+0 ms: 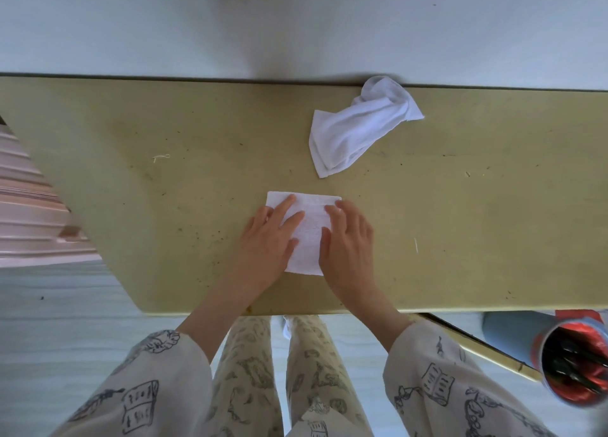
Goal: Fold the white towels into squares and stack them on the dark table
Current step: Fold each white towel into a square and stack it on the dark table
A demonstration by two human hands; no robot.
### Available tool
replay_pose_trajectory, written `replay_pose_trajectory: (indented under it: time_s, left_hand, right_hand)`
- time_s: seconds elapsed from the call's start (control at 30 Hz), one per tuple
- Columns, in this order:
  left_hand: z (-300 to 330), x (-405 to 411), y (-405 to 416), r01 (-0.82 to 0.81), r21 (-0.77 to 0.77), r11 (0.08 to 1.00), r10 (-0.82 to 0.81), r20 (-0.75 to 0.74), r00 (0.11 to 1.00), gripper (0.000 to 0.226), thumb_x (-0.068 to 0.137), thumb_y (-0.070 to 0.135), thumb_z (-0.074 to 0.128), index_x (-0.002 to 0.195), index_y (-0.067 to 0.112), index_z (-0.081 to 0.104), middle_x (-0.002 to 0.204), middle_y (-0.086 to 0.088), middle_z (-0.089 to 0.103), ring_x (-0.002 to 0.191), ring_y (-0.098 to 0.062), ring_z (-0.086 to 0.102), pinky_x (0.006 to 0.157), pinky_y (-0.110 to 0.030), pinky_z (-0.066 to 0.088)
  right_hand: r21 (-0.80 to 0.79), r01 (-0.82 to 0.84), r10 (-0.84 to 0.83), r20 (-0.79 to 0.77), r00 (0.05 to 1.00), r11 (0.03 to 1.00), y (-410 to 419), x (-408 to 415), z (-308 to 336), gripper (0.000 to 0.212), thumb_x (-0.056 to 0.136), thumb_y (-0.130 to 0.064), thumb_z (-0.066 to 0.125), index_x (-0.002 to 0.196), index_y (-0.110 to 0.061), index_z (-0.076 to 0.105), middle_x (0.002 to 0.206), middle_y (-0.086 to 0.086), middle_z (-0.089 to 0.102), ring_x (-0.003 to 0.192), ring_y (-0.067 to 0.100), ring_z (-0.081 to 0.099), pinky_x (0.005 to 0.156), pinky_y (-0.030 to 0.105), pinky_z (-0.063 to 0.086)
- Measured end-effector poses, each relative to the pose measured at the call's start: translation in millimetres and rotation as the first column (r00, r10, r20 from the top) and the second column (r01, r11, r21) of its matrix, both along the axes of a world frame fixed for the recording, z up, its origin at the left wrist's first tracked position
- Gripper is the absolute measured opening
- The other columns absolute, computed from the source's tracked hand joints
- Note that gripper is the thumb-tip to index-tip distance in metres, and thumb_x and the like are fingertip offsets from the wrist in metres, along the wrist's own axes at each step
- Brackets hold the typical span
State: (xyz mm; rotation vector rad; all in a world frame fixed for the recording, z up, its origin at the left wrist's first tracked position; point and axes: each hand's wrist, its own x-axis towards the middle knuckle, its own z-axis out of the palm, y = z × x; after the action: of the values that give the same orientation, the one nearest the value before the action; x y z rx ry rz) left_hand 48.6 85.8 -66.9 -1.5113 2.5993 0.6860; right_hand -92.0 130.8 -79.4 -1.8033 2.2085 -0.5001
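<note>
A folded white towel (307,236) lies flat as a rough square near the front edge of the olive-yellow table (164,190). My left hand (268,242) rests palm down on its left side, fingers spread. On the towel's right side my right hand (348,242) presses flat the same way. Neither hand grips the cloth. A second white towel (358,127) lies crumpled and loosely rolled farther back, near the table's far edge, apart from both hands.
A white wall runs behind the table. A pink ribbed object (29,213) stands at the left. At the lower right is a blue bin (572,361) lined with a red bag. Bare tabletop stretches to the left and right of the folded towel.
</note>
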Motion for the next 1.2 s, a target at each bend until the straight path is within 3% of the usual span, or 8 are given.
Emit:
replay_pose_trajectory:
  time_s: [0.07,0.17,0.47,0.67,0.8,0.9,1.0,1.2]
  left_hand:
    - [-9,6,2,0.026,-0.176,0.984,-0.033,-0.035,0.999,0.037,0.089,0.018,0.041,0.122,0.011,0.056,0.138,-0.006,0.048,0.114,-0.024,0.039,0.088,-0.04,0.05]
    - [-28,13,-3,0.166,-0.253,0.953,-0.156,0.059,0.986,0.043,0.091,0.016,0.034,0.128,0.004,0.052,0.14,-0.01,0.046,0.13,-0.024,0.039,0.1,-0.041,0.041]
    - [-48,34,-15,0.309,-0.138,0.941,-0.29,0.141,0.947,0.072,0.092,0.056,0.023,0.144,0.006,0.024,0.152,-0.015,0.021,0.142,-0.025,0.017,0.112,-0.056,0.015]
    - [-41,32,-18,0.329,-0.064,0.942,-0.317,0.152,0.936,0.074,0.093,0.058,0.018,0.144,0.005,0.026,0.152,-0.019,0.02,0.142,-0.029,0.015,0.112,-0.056,0.013]
    - [-32,33,-24,0.343,-0.087,0.935,-0.326,0.168,0.93,0.063,0.094,0.048,0.022,0.139,0.007,0.035,0.148,-0.017,0.032,0.138,-0.029,0.03,0.109,-0.052,0.02]
    - [-23,30,-27,0.261,-0.148,0.954,-0.248,0.101,0.963,0.045,0.088,0.031,0.034,0.126,0.012,0.048,0.133,-0.01,0.054,0.12,-0.024,0.051,0.099,-0.043,0.03]
    - [-16,25,-24,0.053,-0.199,0.979,-0.057,-0.015,0.998,0.031,0.083,0.022,0.035,0.112,0.019,0.045,0.102,-0.002,0.066,0.09,-0.021,0.063,0.084,-0.034,0.033]
    - [-4,7,-25,-0.303,0.188,0.934,0.264,0.208,0.942,0.042,0.089,0.045,0.049,0.12,0.019,0.045,0.122,-0.002,0.051,0.115,-0.022,0.044,0.094,-0.035,0.027]
  right_hand:
    - [0.033,-0.167,0.169,-0.103,0.98,0.985,6,4,-12,0.039,0.088,-0.013,0.036,0.124,-0.004,0.046,0.136,0.02,0.048,0.13,0.034,0.041,0.108,0.05,0.027]
    - [0.14,-0.224,0.247,-0.181,0.952,0.964,4,4,-27,0.044,0.091,-0.017,0.036,0.133,-0.003,0.041,0.144,0.018,0.04,0.136,0.031,0.035,0.11,0.053,0.025]
    - [0.229,-0.276,0.316,-0.158,0.935,0.933,-3,-8,-39,0.06,0.096,-0.047,0.019,0.145,-0.013,0.028,0.151,0.02,0.025,0.141,0.031,0.015,0.114,0.046,0.015]
    - [0.287,-0.278,0.33,-0.153,0.932,0.917,-6,-6,-32,0.06,0.094,-0.042,0.028,0.144,-0.009,0.028,0.15,0.024,0.026,0.14,0.035,0.015,0.113,0.045,0.015]
    - [0.28,-0.27,0.315,-0.131,0.94,0.922,-11,-8,-22,0.052,0.091,-0.031,0.033,0.137,-0.008,0.034,0.144,0.023,0.038,0.135,0.037,0.033,0.11,0.049,0.027]
    - [0.21,-0.227,0.251,-0.098,0.963,0.951,-11,-14,-11,0.042,0.082,-0.014,0.045,0.124,-0.008,0.048,0.133,0.019,0.053,0.122,0.034,0.052,0.098,0.049,0.045]
    - [0.2,0.066,-0.066,-0.009,0.998,0.978,-6,-11,2,0.035,0.074,-0.005,0.068,0.108,-0.002,0.06,0.11,0.018,0.063,0.097,0.039,0.062,0.079,0.046,0.051]
    - [0.478,0.248,-0.316,0.066,0.946,0.842,-7,7,13,0.039,0.087,-0.038,0.059,0.112,-0.009,0.049,0.112,0.006,0.051,0.108,0.025,0.046,0.09,0.035,0.034]
